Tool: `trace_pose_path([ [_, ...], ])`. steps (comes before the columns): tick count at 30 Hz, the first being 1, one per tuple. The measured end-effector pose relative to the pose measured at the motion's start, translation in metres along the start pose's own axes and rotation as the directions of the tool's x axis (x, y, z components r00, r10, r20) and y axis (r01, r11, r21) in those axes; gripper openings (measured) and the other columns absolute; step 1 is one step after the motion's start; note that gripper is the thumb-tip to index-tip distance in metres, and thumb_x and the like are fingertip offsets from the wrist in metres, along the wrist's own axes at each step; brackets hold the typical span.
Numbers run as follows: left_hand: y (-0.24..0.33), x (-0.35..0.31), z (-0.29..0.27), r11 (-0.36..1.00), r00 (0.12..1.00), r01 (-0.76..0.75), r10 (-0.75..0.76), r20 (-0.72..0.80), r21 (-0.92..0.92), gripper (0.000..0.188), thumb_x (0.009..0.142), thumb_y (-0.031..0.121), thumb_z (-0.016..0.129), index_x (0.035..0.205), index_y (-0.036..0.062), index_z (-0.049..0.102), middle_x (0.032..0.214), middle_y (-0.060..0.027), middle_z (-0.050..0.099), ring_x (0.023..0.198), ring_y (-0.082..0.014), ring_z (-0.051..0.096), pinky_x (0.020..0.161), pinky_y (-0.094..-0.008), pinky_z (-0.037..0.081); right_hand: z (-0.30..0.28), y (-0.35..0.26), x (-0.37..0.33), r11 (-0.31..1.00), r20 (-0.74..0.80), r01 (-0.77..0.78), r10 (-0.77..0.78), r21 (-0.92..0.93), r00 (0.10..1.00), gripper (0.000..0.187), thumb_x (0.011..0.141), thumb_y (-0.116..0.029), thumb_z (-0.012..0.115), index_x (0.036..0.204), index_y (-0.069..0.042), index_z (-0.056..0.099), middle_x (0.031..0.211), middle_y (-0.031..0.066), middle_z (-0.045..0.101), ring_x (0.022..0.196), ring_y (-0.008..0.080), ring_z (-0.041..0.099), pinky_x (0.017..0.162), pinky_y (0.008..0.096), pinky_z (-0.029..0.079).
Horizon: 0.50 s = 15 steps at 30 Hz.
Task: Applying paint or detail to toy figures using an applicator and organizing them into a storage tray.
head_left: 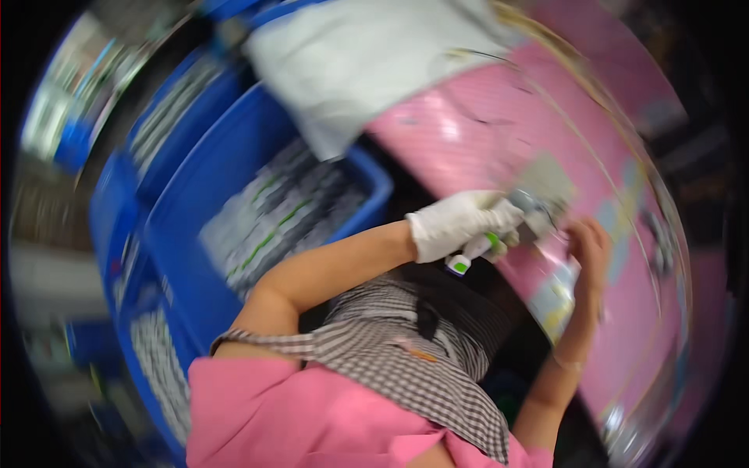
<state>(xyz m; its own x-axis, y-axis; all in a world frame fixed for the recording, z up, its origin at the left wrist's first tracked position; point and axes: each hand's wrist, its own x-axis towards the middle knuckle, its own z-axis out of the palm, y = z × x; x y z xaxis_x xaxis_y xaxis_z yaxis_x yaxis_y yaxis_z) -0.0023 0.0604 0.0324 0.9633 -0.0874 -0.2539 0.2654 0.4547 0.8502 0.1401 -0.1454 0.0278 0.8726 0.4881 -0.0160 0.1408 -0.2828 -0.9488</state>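
The left hand [460,222], in a white glove, has its fingers curled together around a white-and-green piece [472,253], whose narrow end sticks out below the fingers, toward the body. At the tips of the same hand is a grey part [530,203], blurred; whether the fingers pinch it or only touch it, I cannot tell. Just to the right of it is the right hand [591,249], bare, its fingers bent toward the grey part; blur hides whether they are spread or pressed together, and whether they touch anything. A pale square [550,178] lies just beyond the left hand's fingertips, on the pink counter [468,152] that spreads ahead of both hands and to the right. Below the left hand, nearer the body, is a checked apron [413,374] over a pink top [304,409]. To the left of the gloved hand stands a blue bin [183,207], with grey packets [273,214] in it, some bearing green stripes. Ahead of the left hand, farther off, a dark wire [468,109] curves over the counter, and beyond it a white sheet [367,70] overlaps the counter and the bin's rim.
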Motion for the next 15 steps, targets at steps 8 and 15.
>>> trace_pose_path([
  [8,-0.056,-0.203,-0.270,-0.116,0.368,0.706,0.903,-0.223,0.698,0.026,0.062,0.010,0.066,0.087,0.0193,0.065,0.101,0.0004,0.063,0.086,-0.0241,0.057,0.076,-0.0376,0.046,-0.064,0.034,0.020,0.999,-0.160,-0.043,0.047,0.028,0.986,0.039,0.091,-0.023,0.053,0.128,-0.009,0.051,0.119,0.0064,0.054,0.065,0.0010,0.044,0.053,0.0142,0.033],
  [15,-0.187,-0.304,-0.438,-0.017,0.417,0.868,0.566,-0.711,0.496,0.020,0.081,0.017,0.051,0.098,0.0204,0.062,0.121,0.0026,0.056,0.088,-0.0265,0.062,0.074,-0.0397,0.051,-0.221,0.126,0.000,0.974,-0.418,-0.204,0.148,-0.093,0.896,0.039,0.090,-0.032,0.053,0.127,-0.018,0.053,0.127,0.0013,0.051,0.086,0.0021,0.048,0.068,0.0157,0.038],
])
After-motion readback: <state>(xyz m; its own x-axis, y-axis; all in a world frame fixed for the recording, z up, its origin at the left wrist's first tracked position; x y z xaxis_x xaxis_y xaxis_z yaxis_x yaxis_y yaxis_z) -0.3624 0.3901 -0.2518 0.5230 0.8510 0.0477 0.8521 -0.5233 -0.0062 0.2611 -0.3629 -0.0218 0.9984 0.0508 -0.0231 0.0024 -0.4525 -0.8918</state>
